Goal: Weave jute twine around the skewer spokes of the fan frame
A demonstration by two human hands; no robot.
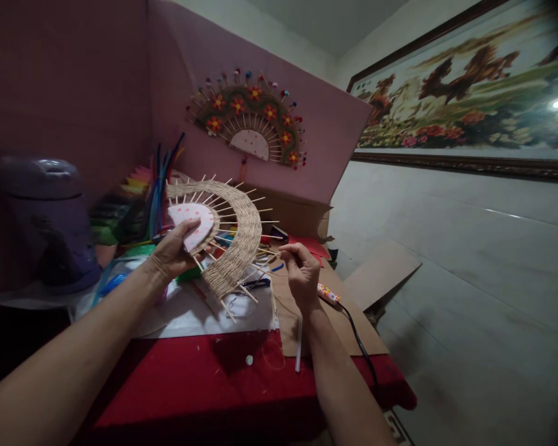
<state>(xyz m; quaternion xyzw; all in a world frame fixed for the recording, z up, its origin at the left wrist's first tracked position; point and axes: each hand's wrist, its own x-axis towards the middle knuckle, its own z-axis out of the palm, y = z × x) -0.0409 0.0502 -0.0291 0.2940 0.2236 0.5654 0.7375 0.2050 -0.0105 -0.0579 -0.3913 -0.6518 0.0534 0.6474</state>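
A half-finished-looking fan of woven twine [247,226] is raised over the table, with thin wooden sticks poking out past its curved band. My left hand [174,248] grips it by the white half-round base [198,220] with pink dots, thumb on the front and fingers behind. At the fan's right edge, my right hand [300,269] is closed in a pinch beside the stick tips. A fine strand seems to run near those fingertips; whether they hold it or a stick end is too small to tell.
A finished fan with flowers and beads [251,118] hangs on the pink board [325,124]. Below lie cardboard [353,337], a flower-patterned handle [328,293] with a black cord, and a clear stick [299,347]. A purple bin [51,229] stands left, near colourful pipe cleaners [160,186].
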